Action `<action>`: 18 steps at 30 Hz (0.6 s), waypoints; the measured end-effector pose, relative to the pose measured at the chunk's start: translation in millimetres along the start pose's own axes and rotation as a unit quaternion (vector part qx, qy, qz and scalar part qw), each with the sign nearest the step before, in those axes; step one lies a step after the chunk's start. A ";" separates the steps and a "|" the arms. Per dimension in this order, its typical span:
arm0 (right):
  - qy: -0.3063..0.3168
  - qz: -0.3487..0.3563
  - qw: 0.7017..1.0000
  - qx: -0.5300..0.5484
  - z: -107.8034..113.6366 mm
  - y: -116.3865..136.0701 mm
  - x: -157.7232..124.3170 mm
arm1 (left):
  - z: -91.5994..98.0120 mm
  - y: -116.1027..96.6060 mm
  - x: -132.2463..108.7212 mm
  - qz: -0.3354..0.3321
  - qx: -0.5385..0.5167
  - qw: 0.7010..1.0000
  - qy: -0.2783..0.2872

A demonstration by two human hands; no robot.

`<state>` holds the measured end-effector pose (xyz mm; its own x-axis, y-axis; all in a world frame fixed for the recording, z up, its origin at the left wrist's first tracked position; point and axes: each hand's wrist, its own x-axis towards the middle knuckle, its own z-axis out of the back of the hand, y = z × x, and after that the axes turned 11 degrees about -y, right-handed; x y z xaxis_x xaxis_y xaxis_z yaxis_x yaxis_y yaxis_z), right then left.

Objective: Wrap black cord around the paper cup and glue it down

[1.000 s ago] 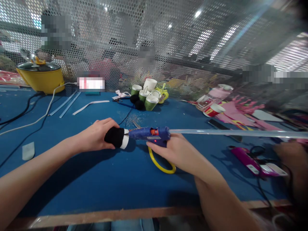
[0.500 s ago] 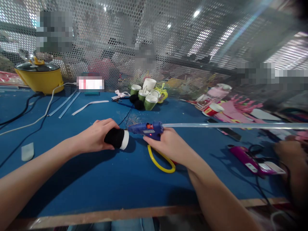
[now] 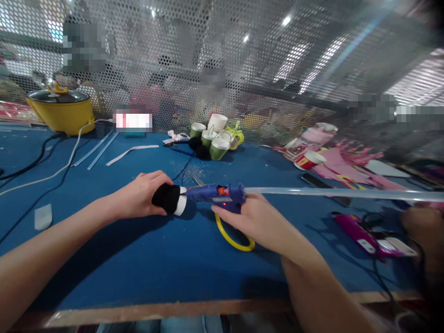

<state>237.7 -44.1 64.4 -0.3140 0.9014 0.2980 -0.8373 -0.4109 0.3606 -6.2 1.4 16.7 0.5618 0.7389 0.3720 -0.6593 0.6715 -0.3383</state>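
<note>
My left hand is closed around a small paper cup wrapped in black material, tilted on its side with its white rim facing right. In my right hand is a blue glue gun, its red light lit and its nozzle at the cup's white rim. A long clear glue stick runs out of the gun's back to the right. Under the gun lie scissors with a yellow handle, partly covered by my right hand.
Green-wrapped paper cups and black pompoms stand at the back. A yellow pot is at far left, near white strips. On the right lie a purple glue gun, pink pieces and another person's hand.
The glue gun has moved slightly down, its nozzle now meeting the cup's rim. My left hand keeps the cup in nearly the same place. The view has shifted a little.
</note>
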 end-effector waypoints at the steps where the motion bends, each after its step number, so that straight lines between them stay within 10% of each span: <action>1: 0.004 -0.001 1.000 -0.003 0.4 0.9 -0.7 | 0.0 0.1 0.1 0.001 -0.001 1.000 0.000; 18: 0.015 0.007 1.000 0.004 1.2 3.4 -3.0 | 0.8 -0.5 -0.1 0.008 0.011 1.000 0.004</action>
<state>236.4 -48.4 65.8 -0.3397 0.8989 0.2767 -0.8289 -0.4252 0.3636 -6.3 1.0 17.5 0.5552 0.7495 0.3605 -0.6788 0.6588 -0.3244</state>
